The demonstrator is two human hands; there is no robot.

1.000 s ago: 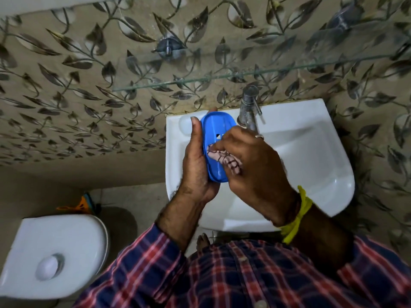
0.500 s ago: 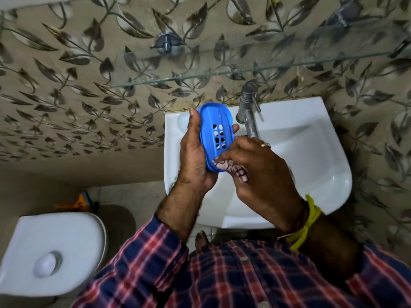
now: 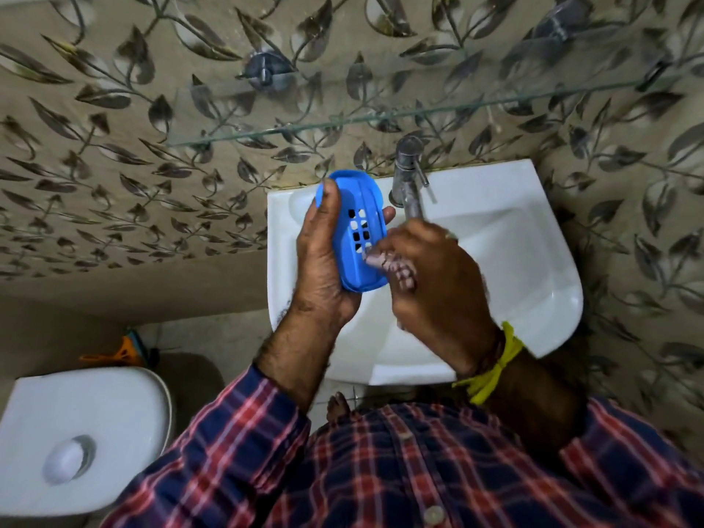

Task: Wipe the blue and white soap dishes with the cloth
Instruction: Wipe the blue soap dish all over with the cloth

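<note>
**Blue soap dish gets a rub over the sink**

Blue plastic is what the left hand (image 3: 324,268) holds: the soap dish (image 3: 356,230), with thumb and fingers curled round its sides, above the white sink (image 3: 514,261). The right hand (image 3: 438,283) pinches a small patterned cloth (image 3: 384,261) against the dish's lower half (near the little holes). Half a second ago the cloth was at the bottom edge; now it sits higher. The tap (image 3: 409,173) stands just beside the dish.
</note>
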